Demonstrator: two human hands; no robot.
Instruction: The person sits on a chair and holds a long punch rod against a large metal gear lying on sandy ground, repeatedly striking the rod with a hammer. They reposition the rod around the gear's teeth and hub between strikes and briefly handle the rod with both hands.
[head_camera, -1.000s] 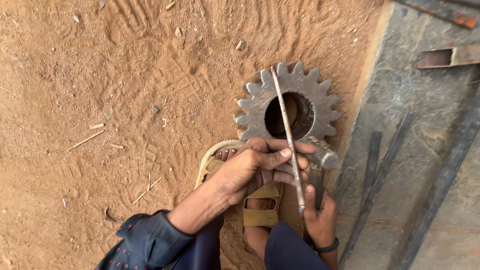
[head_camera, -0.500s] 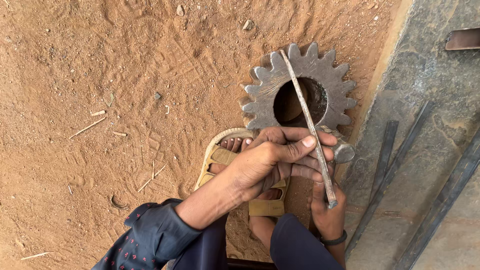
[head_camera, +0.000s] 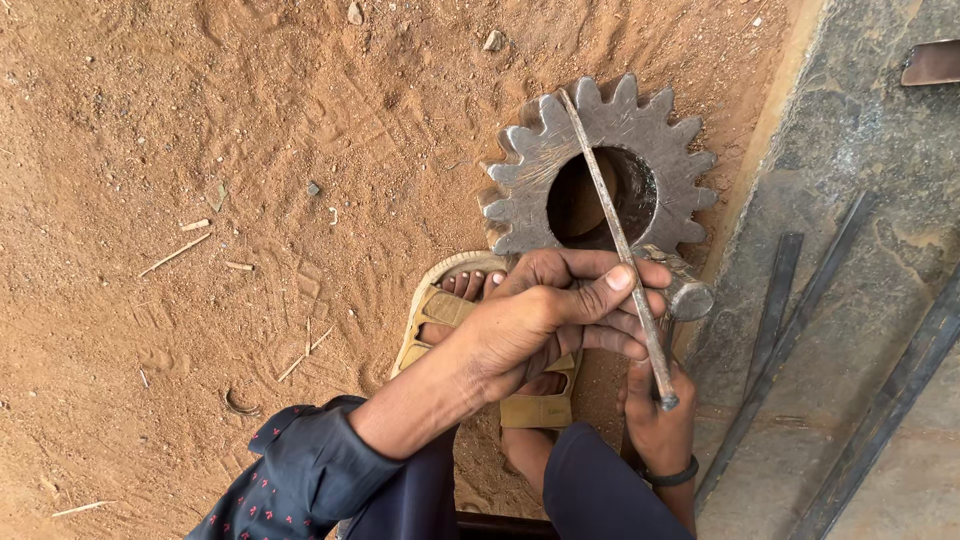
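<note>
A thin metal rod (head_camera: 620, 240) runs on a slant across the scene, its upper end lying over the toothed rim of a large grey sprocket gear (head_camera: 600, 165) and its lower end reaching down to the right hand (head_camera: 655, 425). The left hand (head_camera: 560, 315) is closed around the rod about midway, thumb pressed along its near side and fingers curled under it, so the rod passes straight through the grip. The right hand sits just below and to the right of the left, with the rod's lower tip against its fingers; whether it is gripping the tip or a tool hidden beneath cannot be told. A dark band circles the right wrist.

The gear lies flat on the reddish sandy ground (head_camera: 200, 200), its round centre hole partly crossed by the rod. Just below the gear, under the left hand, a foot in a tan sandal (head_camera: 440, 310) rests on the sand, toes pointing toward the gear. A short metal cylinder (head_camera: 690, 295) shows just right of the left hand's fingers. To the right, dark flat steel bars (head_camera: 775, 300) lie on a grey stone slab (head_camera: 880, 140).
</note>
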